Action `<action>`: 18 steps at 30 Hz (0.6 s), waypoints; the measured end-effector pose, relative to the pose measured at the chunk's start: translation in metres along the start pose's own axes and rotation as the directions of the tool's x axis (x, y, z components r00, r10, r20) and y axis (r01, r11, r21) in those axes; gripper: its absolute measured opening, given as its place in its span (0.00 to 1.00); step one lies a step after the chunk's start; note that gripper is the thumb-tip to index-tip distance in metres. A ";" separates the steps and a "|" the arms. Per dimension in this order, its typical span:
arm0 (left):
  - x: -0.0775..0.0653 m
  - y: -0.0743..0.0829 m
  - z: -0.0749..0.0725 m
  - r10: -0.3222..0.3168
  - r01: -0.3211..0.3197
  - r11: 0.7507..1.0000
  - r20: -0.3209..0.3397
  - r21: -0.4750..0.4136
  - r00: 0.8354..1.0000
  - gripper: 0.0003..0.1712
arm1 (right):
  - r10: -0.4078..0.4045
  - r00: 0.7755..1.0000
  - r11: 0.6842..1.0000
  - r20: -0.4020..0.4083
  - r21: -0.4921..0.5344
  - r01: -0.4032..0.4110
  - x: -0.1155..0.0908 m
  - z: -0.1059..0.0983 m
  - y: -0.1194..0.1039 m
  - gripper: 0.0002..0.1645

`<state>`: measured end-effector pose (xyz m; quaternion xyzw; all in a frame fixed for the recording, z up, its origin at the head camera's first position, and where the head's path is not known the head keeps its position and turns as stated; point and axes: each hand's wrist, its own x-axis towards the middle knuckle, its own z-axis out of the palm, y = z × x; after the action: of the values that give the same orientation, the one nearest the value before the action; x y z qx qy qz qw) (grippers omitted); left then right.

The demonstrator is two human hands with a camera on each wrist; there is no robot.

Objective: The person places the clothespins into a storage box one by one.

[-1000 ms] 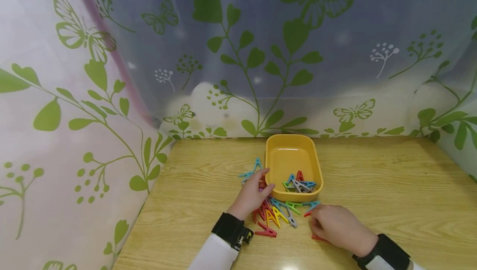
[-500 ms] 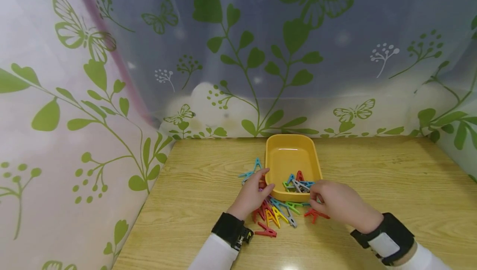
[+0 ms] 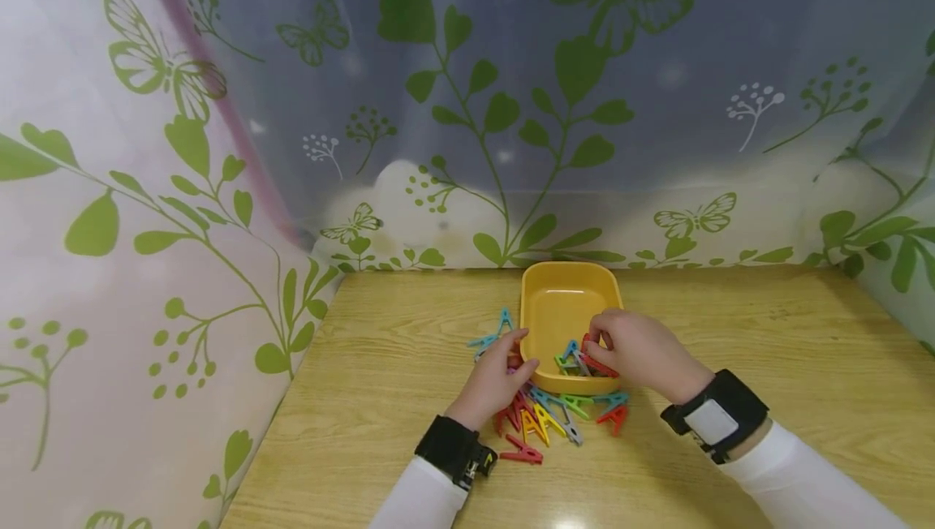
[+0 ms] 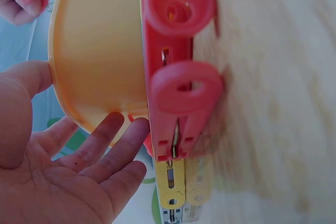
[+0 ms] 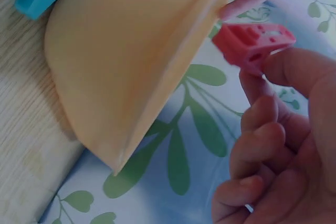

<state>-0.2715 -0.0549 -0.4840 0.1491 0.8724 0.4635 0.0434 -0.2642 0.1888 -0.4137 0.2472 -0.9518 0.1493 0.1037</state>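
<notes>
A yellow plastic bin stands on the table with several coloured clothespins near its front end. My left hand rests at its front left corner, the thumb touching the rim and the relaxed fingers along the outer wall. Between right thumb and forefinger, a red clothespin is pinched by my right hand, raised over the bin's right side. More clothespins lie before the bin, among them a yellow one and a red one. Large in the left wrist view are red clothespins close to the bin.
Blue clothespins lie left of the bin, partly behind my left hand. A red one sits off its front right corner. The wooden table ends at a curtain printed with leaves and butterflies.
From the table in front of the bin, my right hand has risen up and away to above the bin, carrying a red clothespin. The left hand has stayed at the corner.
</notes>
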 end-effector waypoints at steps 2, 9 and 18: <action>0.000 -0.001 -0.001 0.001 -0.001 1.000 -0.002 0.000 1.000 0.32 | 0.027 1.000 1.000 0.001 -0.002 -0.027 0.005 0.002 0.002 0.10; 0.002 -0.003 0.000 0.003 -0.003 1.000 -0.006 0.008 1.000 0.32 | 0.104 0.995 0.995 0.005 -0.014 -0.104 0.016 0.010 0.013 0.09; 0.002 -0.003 0.000 0.009 -0.009 1.000 -0.001 0.009 1.000 0.33 | 0.135 0.991 0.989 0.018 -0.068 -0.134 0.020 0.020 0.024 0.11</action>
<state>-0.2739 -0.0563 -0.4864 0.1528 0.8737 0.4600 0.0404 -0.2955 0.1931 -0.4328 0.1805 -0.9719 0.1211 0.0907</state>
